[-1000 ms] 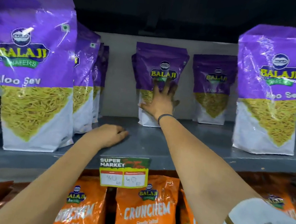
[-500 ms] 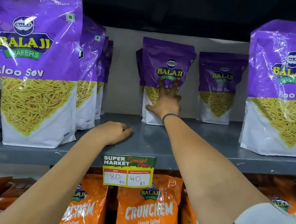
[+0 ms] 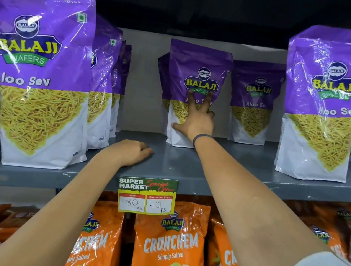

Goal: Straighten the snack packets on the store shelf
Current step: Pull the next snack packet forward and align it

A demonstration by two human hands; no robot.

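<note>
Here the right hand (image 3: 196, 119) reaches deep onto the grey shelf (image 3: 221, 169) and lies flat and spread against the front of a purple snack packet (image 3: 198, 74) standing near the back wall. The fingers (image 3: 192, 100) fan upward over the printed name and the yellow window, while the thumb points left along the packet's white lower part. The hand presses on the face and does not wrap around it. This packet stands upright, with another purple one partly hidden just behind its left side. A dark band (image 3: 202, 138) circles the right wrist.

The left hand (image 3: 131, 152) rests palm down on the bare shelf near the front edge, fingers curled loosely, gripping nothing.

To the left a large purple packet (image 3: 41, 67) stands at the shelf's front, with a row of the same kind lined up behind it. To the right of the pressed packet another back packet (image 3: 254, 103) stands close beside it, and farther right a front packet (image 3: 324, 102) stands near the edge.

A price tag (image 3: 145, 195) hangs from the shelf's front lip, between the two forearms. Below it orange chip bags (image 3: 169, 248) fill the lower shelf.
</note>
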